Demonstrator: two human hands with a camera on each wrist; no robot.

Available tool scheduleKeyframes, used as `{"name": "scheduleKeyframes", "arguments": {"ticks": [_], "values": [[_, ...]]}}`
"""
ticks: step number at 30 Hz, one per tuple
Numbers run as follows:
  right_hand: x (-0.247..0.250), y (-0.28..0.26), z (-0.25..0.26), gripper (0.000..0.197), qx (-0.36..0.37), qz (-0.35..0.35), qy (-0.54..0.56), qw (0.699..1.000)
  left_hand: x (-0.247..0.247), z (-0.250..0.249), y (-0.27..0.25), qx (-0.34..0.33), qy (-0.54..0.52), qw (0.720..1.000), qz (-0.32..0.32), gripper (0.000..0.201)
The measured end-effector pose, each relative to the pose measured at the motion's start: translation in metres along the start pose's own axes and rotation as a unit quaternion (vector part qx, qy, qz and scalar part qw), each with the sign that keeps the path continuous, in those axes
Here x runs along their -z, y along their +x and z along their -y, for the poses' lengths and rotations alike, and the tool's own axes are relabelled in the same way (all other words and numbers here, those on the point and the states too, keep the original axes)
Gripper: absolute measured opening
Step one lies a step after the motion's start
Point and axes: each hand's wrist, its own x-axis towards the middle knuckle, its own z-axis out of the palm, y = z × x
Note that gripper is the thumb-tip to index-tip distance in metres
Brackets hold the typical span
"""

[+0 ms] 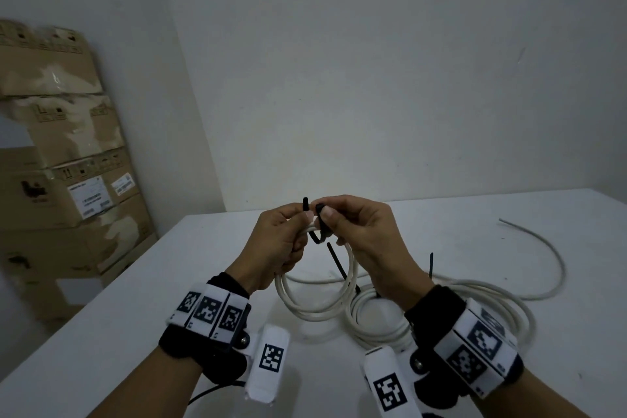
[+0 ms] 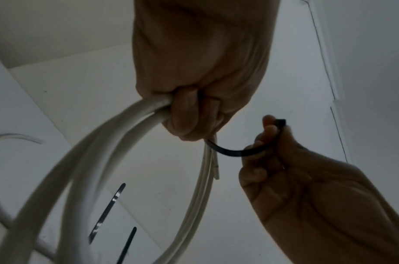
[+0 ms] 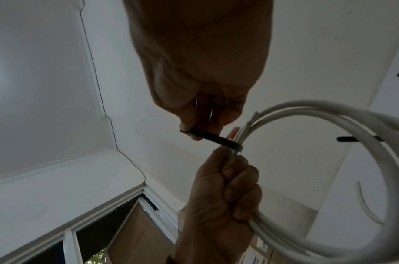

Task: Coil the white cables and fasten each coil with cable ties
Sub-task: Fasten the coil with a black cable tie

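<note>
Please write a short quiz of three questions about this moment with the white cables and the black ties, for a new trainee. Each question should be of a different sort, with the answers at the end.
1. True or false: the left hand holds the white coil up, above the table.
2. What does the right hand pinch? A) a loose cable end B) the black cable tie C) scissors
3. Fill in: a second white coil lies on the ____.

Key: 1 true; 2 B; 3 table.
</note>
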Motion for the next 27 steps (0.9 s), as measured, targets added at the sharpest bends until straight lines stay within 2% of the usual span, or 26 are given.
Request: {"name": "scheduleKeyframes", "arguments": {"ticks": [4,9,16,21,27], "values": [[-0.002,0.009,-0.009,0.013,-0.003,-0.077,-0.025,0.997,-0.006,0.001,-0.002,-0.038,0.002,0.999,-0.020,0.021],[-0.004,0.016,-0.012,0.014,0.008,-0.096,-0.071,0.993,-0.011,-0.002,-0.006,-0.080,0.040,0.995,-0.033,0.022],[-0.005,0.018,-0.015,0.013,-0.003,-0.089,-0.081,0.993,-0.013,-0.005,-0.011,-0.117,0.106,0.987,-0.042,0.024],[-0.003,0.016,-0.021,0.005,-0.008,-0.073,-0.192,0.979,-0.014,-0.009,-0.012,-0.158,0.157,0.973,-0.055,0.025],[0.003,0.017,-0.012,0.010,0.038,-0.001,-0.244,0.969,-0.007,-0.006,-0.011,-0.104,0.158,0.982,-0.019,0.025]]}}
